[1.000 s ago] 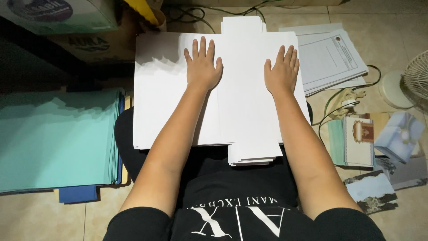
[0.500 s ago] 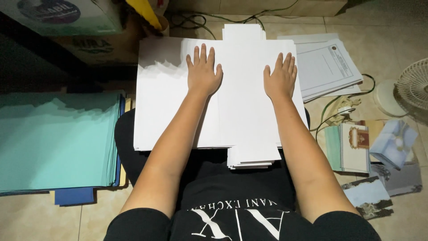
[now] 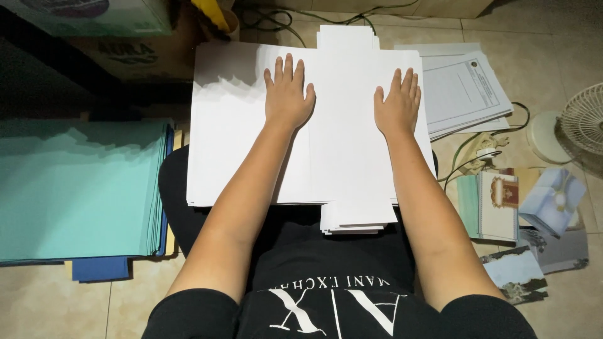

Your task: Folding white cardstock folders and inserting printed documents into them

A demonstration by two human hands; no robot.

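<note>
A big stack of white paper sheets (image 3: 339,150) lies across my lap, with a narrower white stack sticking out at its near and far ends. My left hand (image 3: 287,93) rests flat on the top sheet, fingers spread, left of the middle. Palm down as well, my right hand (image 3: 397,104) lies on the same sheet toward its right edge. Neither hand grips anything.
A pile of teal sheets (image 3: 75,188) over blue ones lies on the floor at left. Printed white pages (image 3: 465,88) sit at right, with cables (image 3: 477,157), booklets (image 3: 496,204) and a white fan (image 3: 581,122) beyond. Cardboard boxes (image 3: 125,56) stand at the back left.
Both hands stay flat on the top sheet; they have drawn slightly closer toward me along the paper, and the view has shifted a little.
</note>
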